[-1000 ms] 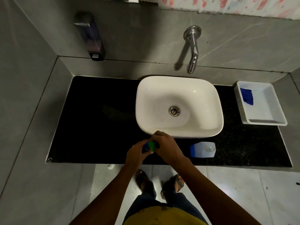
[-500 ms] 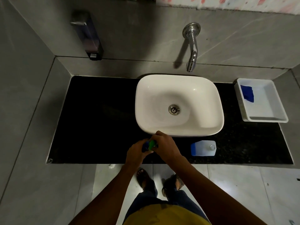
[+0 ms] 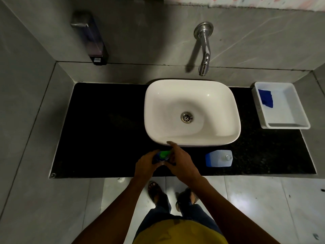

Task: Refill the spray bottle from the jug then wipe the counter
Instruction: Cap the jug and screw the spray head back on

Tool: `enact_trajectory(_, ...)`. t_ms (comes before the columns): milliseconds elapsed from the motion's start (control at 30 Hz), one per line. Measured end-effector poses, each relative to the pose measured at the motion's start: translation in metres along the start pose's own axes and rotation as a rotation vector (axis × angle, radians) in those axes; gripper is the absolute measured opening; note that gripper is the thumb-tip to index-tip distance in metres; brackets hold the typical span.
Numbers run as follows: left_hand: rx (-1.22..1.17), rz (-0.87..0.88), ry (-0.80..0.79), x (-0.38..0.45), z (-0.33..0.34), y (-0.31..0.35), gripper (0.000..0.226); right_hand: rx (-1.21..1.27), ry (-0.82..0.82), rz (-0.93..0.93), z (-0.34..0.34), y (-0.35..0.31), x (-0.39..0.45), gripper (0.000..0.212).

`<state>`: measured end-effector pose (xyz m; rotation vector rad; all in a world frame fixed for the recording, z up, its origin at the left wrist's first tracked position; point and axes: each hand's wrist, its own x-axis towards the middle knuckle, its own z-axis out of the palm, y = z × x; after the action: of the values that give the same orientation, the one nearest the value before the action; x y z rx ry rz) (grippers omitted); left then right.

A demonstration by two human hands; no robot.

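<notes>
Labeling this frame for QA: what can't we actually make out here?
- Spray bottle, head view: both hands cover its body; only the green top shows. Fill level and whether the head is unscrewed: unknown.
- Left hand and right hand: fingertips hidden against the bottle.
- Jug: liquid level unclear, too dim; label too small.
- Blue cloth in the white tray: wet or dry unreadable.

Dim, grainy view; the white sink [image 3: 191, 112] is brightest, glare spots the floor tiles [image 3: 235, 196], wide-angle bending curves the edges.
</notes>
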<state>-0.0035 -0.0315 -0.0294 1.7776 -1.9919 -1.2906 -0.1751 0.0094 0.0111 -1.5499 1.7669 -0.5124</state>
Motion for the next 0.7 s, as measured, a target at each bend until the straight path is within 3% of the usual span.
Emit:
enact_trajectory(133,-0.017,-0.002,-0.028,0.001,-0.001,0.000,0.060,0.053,0.076,0.072,-0.008,0.005,0.002,0.073)
enact_trajectory(267,-0.003,0.010,-0.023,0.001,-0.001,0.000,0.060,0.108,-0.048,-0.065,-0.009,-0.002,0.013,0.078)
enact_trajectory(367,0.004,0.008,-0.024,0.000,-0.001,0.001,0.059,-0.022,-0.093,-0.154,-0.004,-0.005,0.021,0.056)
enact_trajectory(467,-0.014,0.012,-0.016,-0.001,0.000,0.000,0.056,-0.038,-0.073,-0.092,-0.001,-0.007,0.021,0.037)
enact_trajectory(700,0.029,0.028,-0.033,0.000,-0.002,0.001,0.049,-0.048,0.061,0.052,0.006,-0.010,0.020,0.050)
